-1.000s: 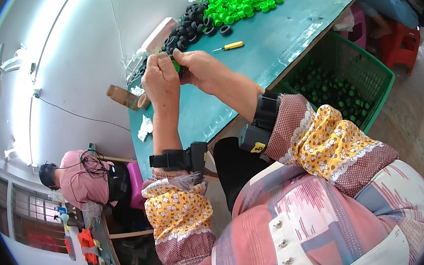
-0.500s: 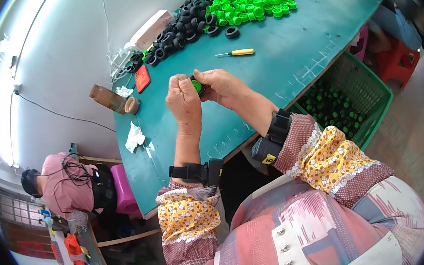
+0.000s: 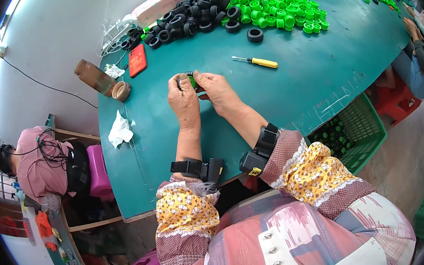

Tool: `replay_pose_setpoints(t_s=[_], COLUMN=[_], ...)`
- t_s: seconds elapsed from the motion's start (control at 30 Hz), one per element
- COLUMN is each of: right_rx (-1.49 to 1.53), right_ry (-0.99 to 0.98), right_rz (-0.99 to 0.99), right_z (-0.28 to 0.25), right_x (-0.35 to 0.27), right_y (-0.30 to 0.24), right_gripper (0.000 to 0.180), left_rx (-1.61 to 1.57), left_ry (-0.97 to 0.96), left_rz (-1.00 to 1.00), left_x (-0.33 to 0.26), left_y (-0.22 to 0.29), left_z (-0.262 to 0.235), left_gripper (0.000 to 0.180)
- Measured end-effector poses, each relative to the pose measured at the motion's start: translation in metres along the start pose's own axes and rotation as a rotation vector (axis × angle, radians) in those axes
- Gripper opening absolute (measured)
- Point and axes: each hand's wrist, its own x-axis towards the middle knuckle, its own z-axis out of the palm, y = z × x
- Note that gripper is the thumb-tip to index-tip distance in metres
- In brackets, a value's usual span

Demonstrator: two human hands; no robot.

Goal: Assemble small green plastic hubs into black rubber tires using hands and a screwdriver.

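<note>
Over the green table [image 3: 295, 91], beside a whitish wall [image 3: 60, 37] and with a pink-shirted person [image 3: 41, 161] off leftward, my left hand [image 3: 184, 103] and right hand [image 3: 219, 93] pinch a green-hubbed black wheel [image 3: 192, 80] between them.

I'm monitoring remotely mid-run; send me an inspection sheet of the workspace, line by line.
Surface: green table, pale scuffs near its front edge, at right.
Things: black tires heaped against bright green rims; one loose tire and a yellow-handled screwdriver in front.
Clutter: red phone, brown jar, crumpled tissue, at left.
Hands: left hand and right hand together hold a black-and-green wheel.
Cables: white cables tangled behind the phone; black cable at far left.
Surroundings: person in pink at left; green basket holding wheels at right.
</note>
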Motion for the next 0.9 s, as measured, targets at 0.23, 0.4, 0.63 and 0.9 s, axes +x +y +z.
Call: replay_pose_setpoints(t_s=[0.23, 0.4, 0.63, 0.9], right_rx=[-0.202, -0.109, 0.073, -0.024], right_ry=[-0.063, -0.038, 0.022, 0.010], right_rz=[-0.096, 0.016, 0.146, 0.048], right_z=[0.005, 0.004, 0.002, -0.003], right_x=[0.012, 0.015, 0.023, 0.024], right_y=[-0.016, -0.009, 0.014, 0.017], right_gripper=[0.028, 0.028, 0.032, 0.032], left_rx=[-0.114, -0.128, 0.223, 0.320], left_ry=[-0.023, -0.016, 0.021, -0.031], left_rz=[-0.096, -0.099, 0.071, 0.087], left_x=[0.013, 0.016, 0.019, 0.013], left_y=[0.001, -0.002, -0.009, -0.017], left_z=[-0.005, -0.005, -0.001, 0.001], left_gripper=[0.032, 0.032, 0.036, 0.040])
